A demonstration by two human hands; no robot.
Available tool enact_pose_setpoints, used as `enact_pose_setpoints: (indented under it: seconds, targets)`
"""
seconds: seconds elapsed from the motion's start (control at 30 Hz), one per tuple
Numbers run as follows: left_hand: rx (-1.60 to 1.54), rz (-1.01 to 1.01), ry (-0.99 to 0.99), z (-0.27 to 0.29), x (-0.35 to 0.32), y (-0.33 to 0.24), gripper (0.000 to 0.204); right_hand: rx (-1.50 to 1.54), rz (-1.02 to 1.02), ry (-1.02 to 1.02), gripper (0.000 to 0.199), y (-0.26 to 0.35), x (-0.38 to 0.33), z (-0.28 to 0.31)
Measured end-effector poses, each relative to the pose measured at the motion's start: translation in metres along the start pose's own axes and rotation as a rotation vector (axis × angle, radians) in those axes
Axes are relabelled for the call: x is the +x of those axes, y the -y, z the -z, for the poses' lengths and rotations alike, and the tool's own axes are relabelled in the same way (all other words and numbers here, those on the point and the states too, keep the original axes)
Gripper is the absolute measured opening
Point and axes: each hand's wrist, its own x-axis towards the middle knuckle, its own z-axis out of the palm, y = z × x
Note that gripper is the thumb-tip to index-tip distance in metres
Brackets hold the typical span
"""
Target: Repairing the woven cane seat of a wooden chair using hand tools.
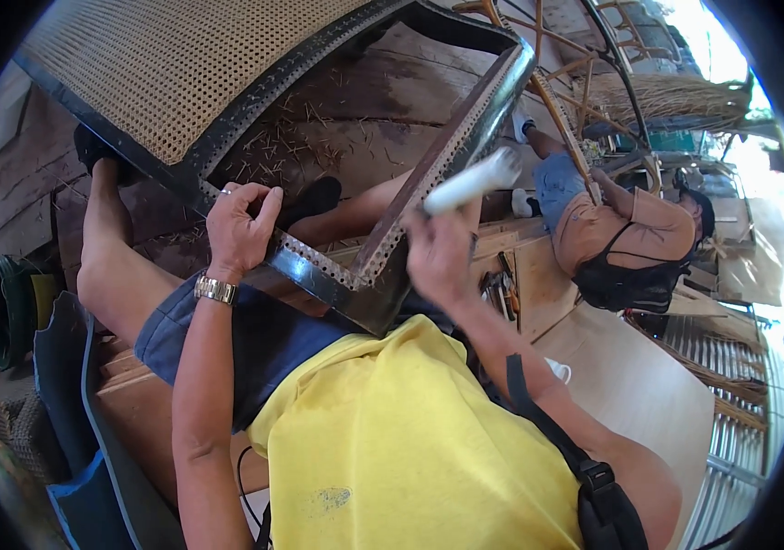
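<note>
A dark chair frame (309, 266) with rows of small holes along its rails lies across my lap. Woven cane (190, 69) fills its far left panel, while the nearer section has no weave. My left hand (243, 229), with a watch at the wrist, rests at the near rail with fingers curled; whatever they pinch is hidden. My right hand (442, 261) is closed round a white, rod-shaped tool (473, 181), raised over the right rail and tilted up to the right. Motion blurs this tool, so its exact kind is unclear.
Thin sticks (268, 151) litter the wooden floor beyond the frame. Another person (626, 229) sits at the right beside bent cane furniture (585, 101). Several hand tools (502, 293) stand in a wooden box near my right arm. Blue foam sheets (71, 394) lean at left.
</note>
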Motion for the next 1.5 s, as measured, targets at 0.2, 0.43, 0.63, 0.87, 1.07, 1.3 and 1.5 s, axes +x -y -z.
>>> enact_pose_setpoints:
  seconds: [0.2, 0.43, 0.63, 0.87, 1.07, 1.3, 1.5]
  targets:
    - [-0.01, -0.005, 0.001, -0.001, -0.004, 0.003, 0.023, 0.043, -0.127, 0.011, 0.012, -0.005, 0.01, 0.006]
    - [0.009, 0.027, 0.018, 0.0, -0.002, 0.002, 0.024, -0.035, 0.06, 0.203, 0.01, 0.009, -0.021, 0.005]
    - [0.021, 0.008, 0.007, 0.0, -0.003, 0.003, 0.025, 0.169, 0.132, 0.26, 0.011, 0.036, -0.03, 0.0]
    - [0.025, 0.009, 0.036, 0.003, -0.004, 0.004, 0.024, 0.064, 0.083, 0.05, 0.009, 0.023, -0.022, -0.004]
    - [0.012, 0.029, 0.076, 0.005, -0.002, 0.006, 0.033, -0.124, -0.012, -0.011, 0.01, -0.046, 0.055, -0.004]
    - [0.376, -0.299, 0.564, 0.016, -0.068, -0.134, 0.101, 0.654, -0.255, -0.544, 0.014, -0.128, 0.14, 0.062]
    - [0.531, -0.174, 0.682, -0.036, -0.017, -0.15, 0.097, 0.766, -0.317, -0.745, 0.017, -0.161, 0.136, 0.067]
